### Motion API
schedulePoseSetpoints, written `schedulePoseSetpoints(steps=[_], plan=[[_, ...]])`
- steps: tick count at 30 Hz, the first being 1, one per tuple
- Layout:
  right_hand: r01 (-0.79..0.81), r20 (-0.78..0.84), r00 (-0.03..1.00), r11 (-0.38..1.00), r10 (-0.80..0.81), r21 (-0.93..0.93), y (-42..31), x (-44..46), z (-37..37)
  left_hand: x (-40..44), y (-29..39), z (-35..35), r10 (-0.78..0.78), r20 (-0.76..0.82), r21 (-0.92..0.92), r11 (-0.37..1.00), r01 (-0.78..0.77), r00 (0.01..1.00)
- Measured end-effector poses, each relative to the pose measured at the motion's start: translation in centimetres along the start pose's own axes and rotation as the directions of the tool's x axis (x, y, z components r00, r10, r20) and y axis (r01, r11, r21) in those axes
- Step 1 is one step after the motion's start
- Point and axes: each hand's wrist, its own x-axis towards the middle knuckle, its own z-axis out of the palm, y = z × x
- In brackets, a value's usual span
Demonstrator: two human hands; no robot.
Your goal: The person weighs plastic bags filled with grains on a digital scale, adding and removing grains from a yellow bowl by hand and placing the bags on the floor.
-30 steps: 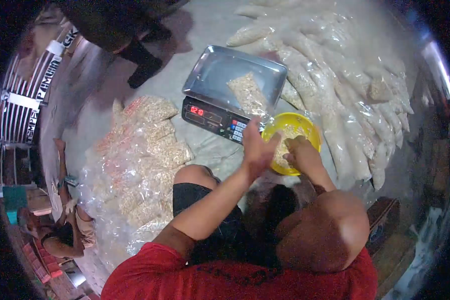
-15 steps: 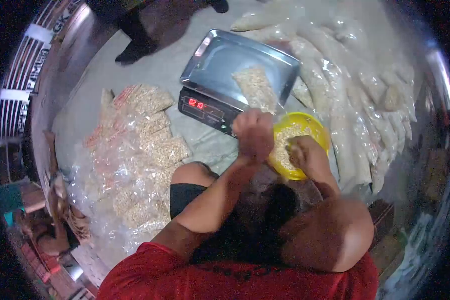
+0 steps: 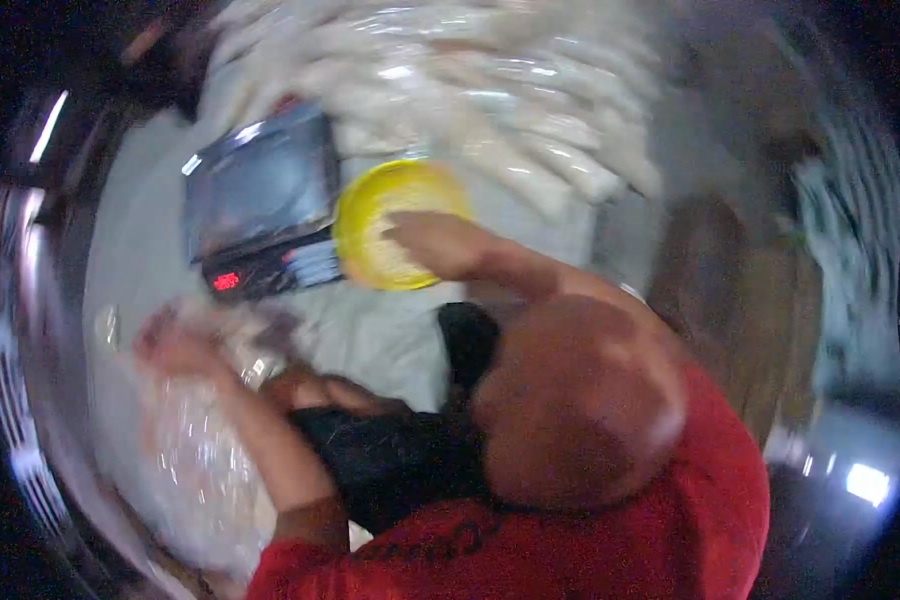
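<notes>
My right hand [image 3: 438,243] is over the yellow bowl [image 3: 358,262], its fingers stretched out above the pale, chip-like pieces inside. Motion smears my left hand [image 3: 178,347], which is at the upper end of the pile of filled clear plastic bags [image 3: 205,450]. Whether its fingers hold a bag is not visible. Between my hands stands the digital scale [image 3: 260,185], with a bare metal pan and a lit red display too blurred to read.
Long, pale, filled plastic bags [image 3: 530,130] lie in a heap beyond the bowl. A light sheet [image 3: 380,340] covers the ground under the scale. My bent leg in dark shorts [image 3: 390,455] is between my arms.
The bag on the scale pan is gone from there. My left hand has moved from the scale to the bag pile. My right hand stays at the bowl, its fingers straighter. The view has turned.
</notes>
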Motion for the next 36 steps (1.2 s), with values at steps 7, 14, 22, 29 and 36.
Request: schedulePoseSetpoints(steps=[7, 14, 22, 29, 36], plan=[[-0.643, -0.098, 0.749, 0.755, 0.655, 0.129, -2.8, -12.3, -14.5, 3.5, -11.5, -8.5, -0.259, 0.334, 0.471, 0.879, 0.077, 0.907], [-0.687, 0.170, 0.667, 0.687, 0.725, -0.237, -0.8, -26.3, -10.6, -2.9, -8.0, -9.7, -0.467, 0.523, 0.519, 0.838, 0.168, 0.713], [-0.645, 0.314, 0.582, 0.661, 0.750, -0.384, -4.8, -20.9, -12.3, -3.5, 7.9, -8.5, -0.844, 0.471, -0.475, 0.002, 0.880, 0.256], [-0.260, 0.425, 0.868, 0.964, 0.258, -0.053, -13.5, -2.7, -24.1, -6.8, 1.9, 3.2, -0.877, 0.082, -0.428, 0.398, 0.811, 0.474], [-0.317, -0.077, 0.905, 0.785, 0.418, 0.531, -13.9, 15.8, -15.0, -5.7, 3.4, 5.8, -0.847, -0.021, -0.353, 0.503, 0.789, 0.531]])
